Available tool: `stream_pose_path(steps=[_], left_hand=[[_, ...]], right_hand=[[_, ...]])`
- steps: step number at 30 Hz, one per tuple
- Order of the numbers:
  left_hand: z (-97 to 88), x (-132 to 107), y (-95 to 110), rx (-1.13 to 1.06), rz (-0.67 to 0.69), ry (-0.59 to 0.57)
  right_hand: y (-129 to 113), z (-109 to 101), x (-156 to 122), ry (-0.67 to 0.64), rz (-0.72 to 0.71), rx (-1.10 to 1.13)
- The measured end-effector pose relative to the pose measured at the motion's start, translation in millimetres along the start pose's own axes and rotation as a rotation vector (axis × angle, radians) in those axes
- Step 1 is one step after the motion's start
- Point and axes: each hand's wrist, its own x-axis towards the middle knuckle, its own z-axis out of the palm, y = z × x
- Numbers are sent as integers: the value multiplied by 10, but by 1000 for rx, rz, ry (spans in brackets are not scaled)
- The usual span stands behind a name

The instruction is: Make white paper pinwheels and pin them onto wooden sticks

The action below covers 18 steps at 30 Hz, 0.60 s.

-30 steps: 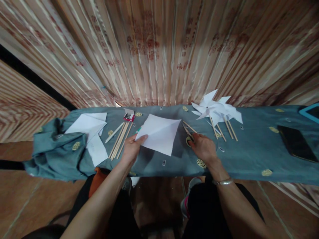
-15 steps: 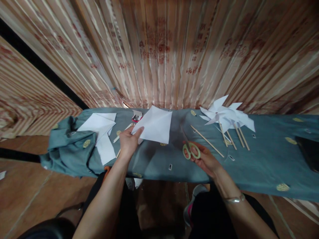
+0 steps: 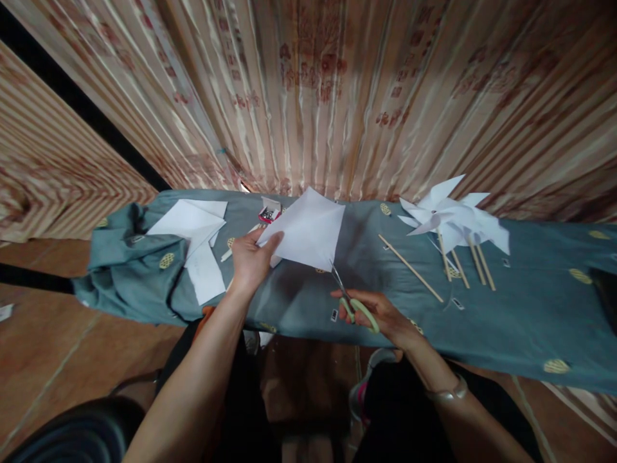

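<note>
My left hand [image 3: 254,258] pinches a white paper square [image 3: 308,228] by its left corner, thumb on top, holding it above the cloth. In my right hand [image 3: 376,315] is a pair of scissors [image 3: 359,310] with pale green handles. Their blades point up and left and meet the paper's lower right corner; the tips look slightly apart. Just behind my left hand sits a small open box [image 3: 268,211] of tiny metal pieces. Thin pale sticks lie partly hidden under that hand.
White paper pinwheels [image 3: 453,215] on wooden sticks lie to the right, with a loose wooden stick [image 3: 409,267] beside them. More white paper sheets [image 3: 187,222] lie at left. A green patterned cloth [image 3: 525,308] covers the narrow table. Behind it hangs a curtain [image 3: 308,96]; a dark object [image 3: 606,296] sits far right.
My right hand has moved left and turned the scissors, bringing the blades to the paper's lower corner. My left hand still holds the paper. The whole view has shifted slightly.
</note>
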Motion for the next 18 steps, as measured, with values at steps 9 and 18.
stream_pose_path(steps=[9, 18], left_hand=[[39, -8, -38, 15, -7, -15], [64, -34, 4, 30, 1, -14]], right_hand=[[-28, 20, 28, 21, 14, 10], [-24, 24, 53, 39, 15, 30]])
